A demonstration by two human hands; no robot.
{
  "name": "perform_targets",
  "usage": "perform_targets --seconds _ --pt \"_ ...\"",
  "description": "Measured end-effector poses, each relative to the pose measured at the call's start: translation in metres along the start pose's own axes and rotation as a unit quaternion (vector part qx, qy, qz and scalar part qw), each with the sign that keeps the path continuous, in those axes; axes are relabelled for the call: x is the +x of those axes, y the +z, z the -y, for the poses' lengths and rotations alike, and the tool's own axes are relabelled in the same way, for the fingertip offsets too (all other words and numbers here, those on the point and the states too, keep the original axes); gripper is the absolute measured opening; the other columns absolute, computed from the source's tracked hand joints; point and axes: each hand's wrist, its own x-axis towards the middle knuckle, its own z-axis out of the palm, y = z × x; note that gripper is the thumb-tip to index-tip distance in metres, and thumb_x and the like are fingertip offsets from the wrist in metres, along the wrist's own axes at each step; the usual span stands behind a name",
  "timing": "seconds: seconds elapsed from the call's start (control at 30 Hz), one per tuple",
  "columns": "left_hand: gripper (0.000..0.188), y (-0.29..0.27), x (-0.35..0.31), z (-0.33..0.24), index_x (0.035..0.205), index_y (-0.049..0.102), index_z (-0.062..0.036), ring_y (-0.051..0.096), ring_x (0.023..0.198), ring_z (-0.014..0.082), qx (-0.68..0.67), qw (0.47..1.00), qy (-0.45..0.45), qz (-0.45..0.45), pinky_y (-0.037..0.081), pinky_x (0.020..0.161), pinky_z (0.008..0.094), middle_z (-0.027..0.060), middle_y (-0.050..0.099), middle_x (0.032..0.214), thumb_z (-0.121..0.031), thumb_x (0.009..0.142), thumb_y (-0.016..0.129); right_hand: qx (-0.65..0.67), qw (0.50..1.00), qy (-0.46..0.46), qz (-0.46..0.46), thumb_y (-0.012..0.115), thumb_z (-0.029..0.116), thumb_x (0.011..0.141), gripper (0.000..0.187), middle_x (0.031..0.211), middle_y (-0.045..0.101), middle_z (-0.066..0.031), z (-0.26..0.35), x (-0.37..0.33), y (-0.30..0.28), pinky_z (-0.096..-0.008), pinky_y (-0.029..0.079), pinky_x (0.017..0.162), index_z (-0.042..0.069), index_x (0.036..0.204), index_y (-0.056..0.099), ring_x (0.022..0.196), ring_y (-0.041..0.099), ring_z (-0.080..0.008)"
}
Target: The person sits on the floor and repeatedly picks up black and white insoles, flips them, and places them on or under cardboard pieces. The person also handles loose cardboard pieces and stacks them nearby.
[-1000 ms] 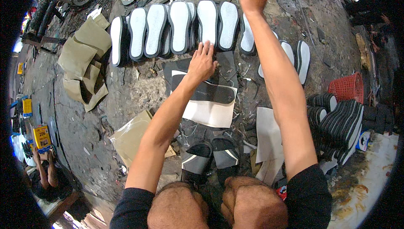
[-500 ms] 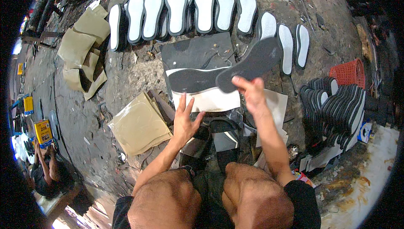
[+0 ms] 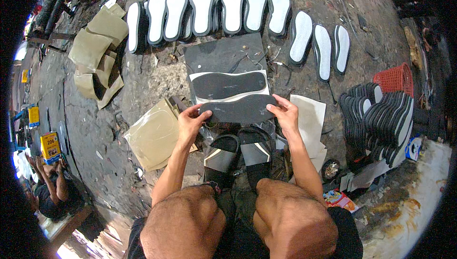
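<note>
Between my two hands a dark grey shoe sole (image 3: pixel 240 109) lies lengthwise over the near half of a white sheet (image 3: pixel 264 79). My left hand (image 3: pixel 192 120) pinches its left end, thumb on top. At the other end, the fingers of my right hand (image 3: pixel 284 112) grip it the same way. A second dark sole (image 3: pixel 228 84) rests on the far half of the sheet, just beyond the held one. Both lie over a flat black board (image 3: pixel 221 51). The held sole covers most of the sheet's near part.
A row of white-topped soles (image 3: pixel 232 9) arcs across the far side. Tan sheets (image 3: pixel 157 135) are stacked at left, with tan offcuts (image 3: pixel 93 51) beyond. Dark soles (image 3: pixel 388 121) pile at right by a red basket (image 3: pixel 394 80). Another person (image 3: pixel 57 194) sits far left.
My right hand has brought the sole down and nearer, from above the board's right side onto the white sheet. My left hand has moved left and taken its other end.
</note>
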Motion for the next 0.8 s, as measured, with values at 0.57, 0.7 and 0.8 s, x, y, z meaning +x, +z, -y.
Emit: perform_targets --seconds 0.57,0.7,0.8 --pt "0.054 -0.003 0.022 0.021 0.123 0.064 0.0082 0.07 0.082 0.0179 0.061 0.998 0.001 -0.012 0.058 0.067 0.0296 0.0135 0.074 0.099 -0.02 0.082 0.085 -0.012 1.0 -0.004 0.0 0.085 0.001 0.078 0.051 0.107 0.073 -0.0128 -0.015 0.019 0.012 -0.0278 0.058 0.078 -0.004 0.125 0.066 0.091 0.069 -0.016" --pt "0.055 -0.001 0.023 0.019 0.123 0.063 0.0083 0.07 0.083 0.0182 0.035 0.999 -0.017 -0.011 0.058 0.067 0.0306 0.0134 0.074 0.098 -0.019 0.081 0.086 -0.026 0.999 -0.019 -0.005 0.084 -0.001 0.079 0.05 0.107 0.073 -0.013 -0.029 0.027 0.01 -0.0281 0.06 0.073 -0.005 0.125 0.066 0.089 0.07 -0.0163" --pt "0.055 0.001 0.023 0.016 0.124 0.063 0.0073 0.07 0.083 0.0178 0.026 0.999 -0.016 -0.014 0.057 0.068 0.0308 0.0133 0.074 0.097 -0.019 0.081 0.086 -0.019 1.0 -0.014 0.002 0.085 0.003 0.079 0.05 0.109 0.073 -0.013 -0.038 0.031 0.008 -0.029 0.059 0.073 -0.004 0.125 0.066 0.09 0.07 -0.0165"
